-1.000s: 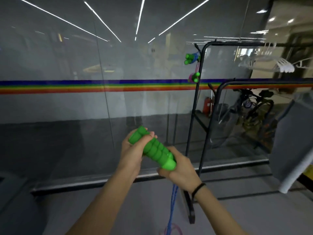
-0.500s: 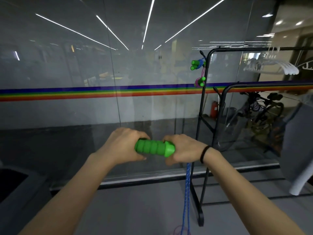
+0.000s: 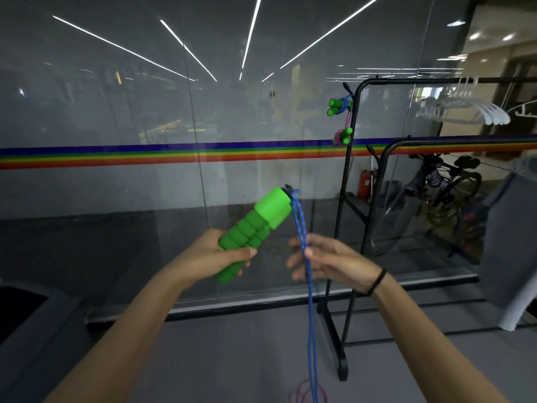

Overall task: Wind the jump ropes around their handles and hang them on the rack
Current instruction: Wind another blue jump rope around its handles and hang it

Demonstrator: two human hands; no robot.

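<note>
My left hand (image 3: pixel 215 257) grips two green ribbed foam handles (image 3: pixel 255 225) held side by side, their tops tilted up and to the right. A blue rope (image 3: pixel 309 301) leaves the handle tops and hangs doubled down toward the floor. My right hand (image 3: pixel 325 261) pinches that rope between thumb and fingers just right of the handles. On the black rack (image 3: pixel 353 117) at the right, a wound blue rope with green handles (image 3: pixel 337 106) hangs above a wound pink rope with green handles (image 3: pixel 343 136).
A glass wall with a rainbow stripe (image 3: pixel 174 155) stands straight ahead. A pink rope (image 3: pixel 302 392) lies on the grey floor near the rack's foot (image 3: pixel 341 370). White hangers (image 3: pixel 470 112) hang on the rack's top bar. Bicycles (image 3: pixel 436 199) stand behind the glass.
The handles have swung from level to tilted up and right in my left hand. My right hand has left the handle end and now pinches the hanging blue rope.
</note>
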